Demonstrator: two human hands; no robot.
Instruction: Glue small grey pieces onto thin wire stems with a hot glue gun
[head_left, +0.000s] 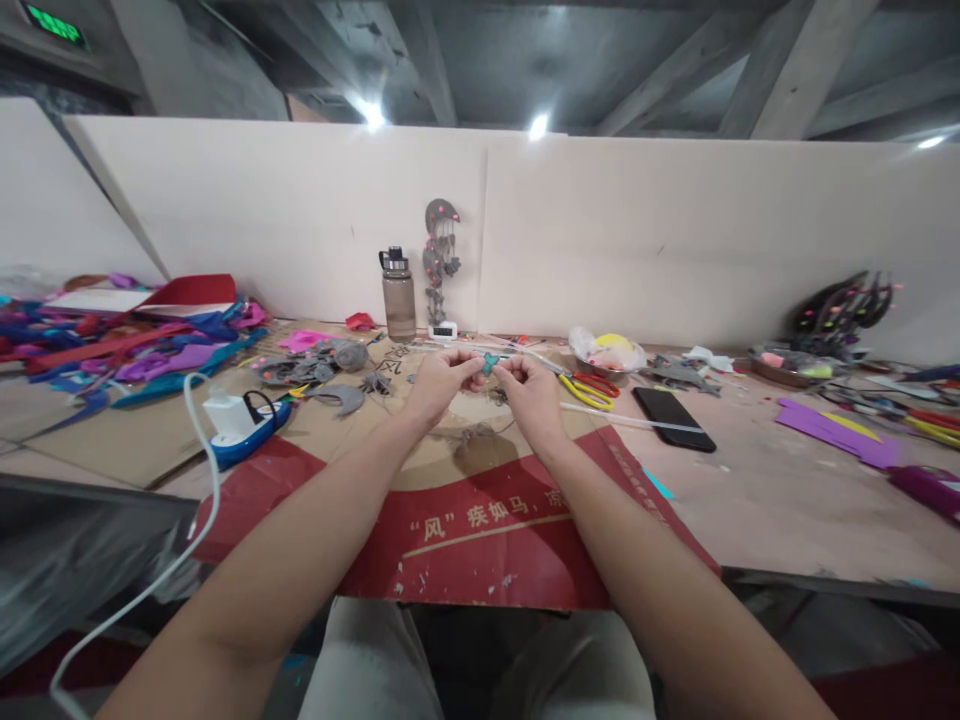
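Both my arms reach forward over a red and tan cardboard sheet [487, 530] on the workbench. My left hand [439, 383] and my right hand [529, 390] meet at the middle, fingers pinched together on a small teal piece [489, 363] held between them. Below the hands a grey cut-out shape [472, 438] lies on the cardboard. Yellow-handled scissors [589, 390] lie just right of my right hand.
A black phone [673, 418] lies to the right, a white charger on a blue block [240, 425] with its cable to the left. A water bottle [398, 296] stands by the white back wall. Coloured foam scraps [135, 345] pile at far left, purple sheets [840, 430] at right.
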